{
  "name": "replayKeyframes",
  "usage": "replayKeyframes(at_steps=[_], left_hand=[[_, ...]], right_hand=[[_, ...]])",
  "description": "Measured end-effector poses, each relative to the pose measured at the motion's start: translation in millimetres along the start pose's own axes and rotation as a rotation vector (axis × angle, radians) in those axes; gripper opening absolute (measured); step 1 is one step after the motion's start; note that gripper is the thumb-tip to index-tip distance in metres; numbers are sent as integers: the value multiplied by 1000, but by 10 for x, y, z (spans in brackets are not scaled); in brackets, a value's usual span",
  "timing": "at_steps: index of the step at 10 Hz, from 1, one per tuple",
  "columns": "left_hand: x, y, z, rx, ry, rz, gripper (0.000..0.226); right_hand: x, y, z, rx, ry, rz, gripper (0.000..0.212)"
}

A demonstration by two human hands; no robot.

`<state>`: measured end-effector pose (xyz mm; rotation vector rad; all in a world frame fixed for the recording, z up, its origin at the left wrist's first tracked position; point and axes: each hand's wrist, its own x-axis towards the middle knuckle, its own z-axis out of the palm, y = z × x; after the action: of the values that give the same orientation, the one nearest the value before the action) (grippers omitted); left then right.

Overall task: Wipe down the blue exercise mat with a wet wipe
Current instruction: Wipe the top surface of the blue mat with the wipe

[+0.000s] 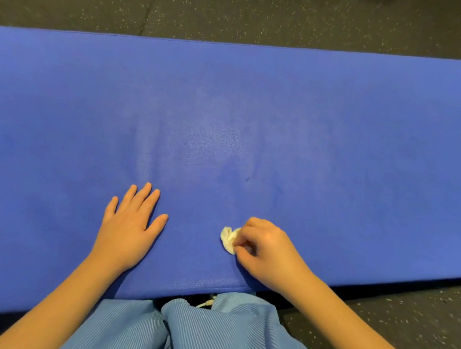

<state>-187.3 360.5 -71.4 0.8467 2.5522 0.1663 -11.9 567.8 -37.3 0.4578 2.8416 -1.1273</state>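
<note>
Kneeling at the six o'clock edge of a blue exercise mat [302, 110], a person pinches a crumpled white wet wipe [229, 238] in the curled fingers of the right hand [268, 251], low at five o'clock. At seven o'clock, the left hand [128, 230] lies flat, fingers straight, on the mat. Speckled dark flooring [263, 9] surrounds it.

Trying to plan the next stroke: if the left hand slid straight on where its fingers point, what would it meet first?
Nothing, it seems: the left hand lies flat on the blue mat; ahead of its fingers is only bare mat, then dark floor.
</note>
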Motion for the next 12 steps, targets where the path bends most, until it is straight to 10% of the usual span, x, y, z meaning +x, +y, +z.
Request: replayKeyframes(at_steps=[4,6,8,10,12], left_hand=[[-5,-6,-8,-23,19,8,94],[-8,-1,-4,-32,34,9,93],[-18,11,-2,-16,39,7,92],[-22,26,-18,-1,42,3,93],[-51,39,-30,-14,45,2,92]], right_hand=[[-420,28,-45,-2,23,-5,12],[-91,378,-103,-172,324,225,17],[-281,199,-134,-85,121,-10,24],[432,495,-86,-204,367,148,17],[563,296,70,-267,249,-96,12]])
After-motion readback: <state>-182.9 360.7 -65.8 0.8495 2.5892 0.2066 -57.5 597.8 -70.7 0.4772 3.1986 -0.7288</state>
